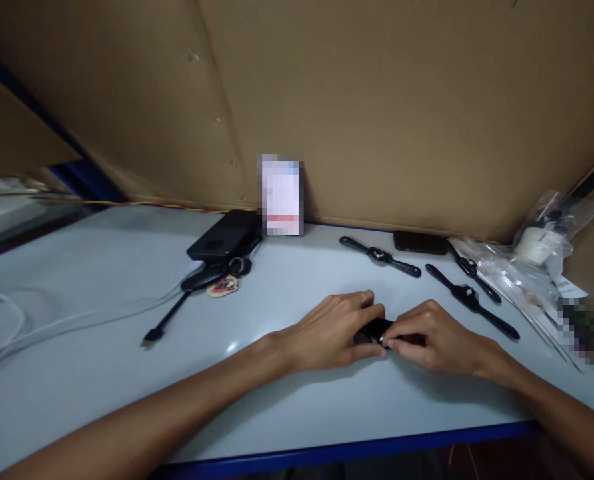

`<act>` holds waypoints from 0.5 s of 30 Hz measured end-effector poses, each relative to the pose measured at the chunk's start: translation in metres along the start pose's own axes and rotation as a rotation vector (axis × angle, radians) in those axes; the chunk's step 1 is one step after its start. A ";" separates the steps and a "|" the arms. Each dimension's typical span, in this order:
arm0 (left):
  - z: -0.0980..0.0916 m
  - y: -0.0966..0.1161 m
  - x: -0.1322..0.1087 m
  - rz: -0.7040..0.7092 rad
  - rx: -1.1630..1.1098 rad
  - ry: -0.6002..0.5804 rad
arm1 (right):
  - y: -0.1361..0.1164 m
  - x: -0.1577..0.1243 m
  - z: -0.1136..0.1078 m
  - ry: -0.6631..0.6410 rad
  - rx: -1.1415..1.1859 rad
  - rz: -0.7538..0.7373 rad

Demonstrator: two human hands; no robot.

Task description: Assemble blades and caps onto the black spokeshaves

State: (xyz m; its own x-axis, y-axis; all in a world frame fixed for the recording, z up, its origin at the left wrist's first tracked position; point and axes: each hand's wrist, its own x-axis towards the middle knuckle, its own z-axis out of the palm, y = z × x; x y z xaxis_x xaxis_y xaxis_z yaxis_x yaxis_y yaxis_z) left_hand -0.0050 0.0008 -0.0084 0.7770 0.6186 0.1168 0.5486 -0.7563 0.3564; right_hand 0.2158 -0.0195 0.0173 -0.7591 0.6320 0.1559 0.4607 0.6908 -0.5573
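Both my hands rest on the white table [101, 267] near its front edge and meet on one small black watch [375, 328]. My left hand [334, 333] grips its left side with the fingers curled over it. My right hand [439, 337] pinches its right side, thumb against the body. Most of this watch is hidden under my fingers. Three more black watches with straps laid flat lie behind my right hand: one [381, 256] at centre, one [471, 301] further right, one [471, 270] beside the plastic bags.
A black power bank [223, 236] with a black cable [167, 323] and a key ring lies at the back left. White cables [51, 327] trail off left. A small card [281, 195] leans on the cardboard wall. A dark phone [419, 242] and clear plastic bags [527, 267] sit back right.
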 end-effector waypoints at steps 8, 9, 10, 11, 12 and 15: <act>0.001 -0.001 -0.001 0.008 -0.017 0.027 | 0.001 0.001 0.001 0.042 -0.033 -0.001; 0.002 -0.001 -0.002 0.006 -0.019 0.031 | 0.001 0.001 0.001 0.062 -0.048 -0.004; 0.002 -0.001 -0.002 0.005 -0.021 0.034 | 0.002 0.001 0.001 0.077 -0.064 -0.007; 0.002 -0.001 -0.002 0.004 -0.023 0.037 | 0.002 0.001 0.001 0.083 -0.082 -0.006; 0.002 -0.001 -0.001 0.002 -0.026 0.040 | 0.003 0.001 0.001 0.078 -0.098 -0.004; 0.002 0.000 -0.001 -0.003 -0.035 0.054 | 0.003 0.001 0.000 0.044 -0.159 0.013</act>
State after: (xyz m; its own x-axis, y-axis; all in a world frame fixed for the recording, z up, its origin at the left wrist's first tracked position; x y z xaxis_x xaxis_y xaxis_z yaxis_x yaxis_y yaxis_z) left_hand -0.0051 0.0000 -0.0102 0.7569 0.6323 0.1652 0.5393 -0.7471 0.3885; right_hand 0.2169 -0.0171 0.0161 -0.7330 0.6540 0.1871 0.5405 0.7270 -0.4236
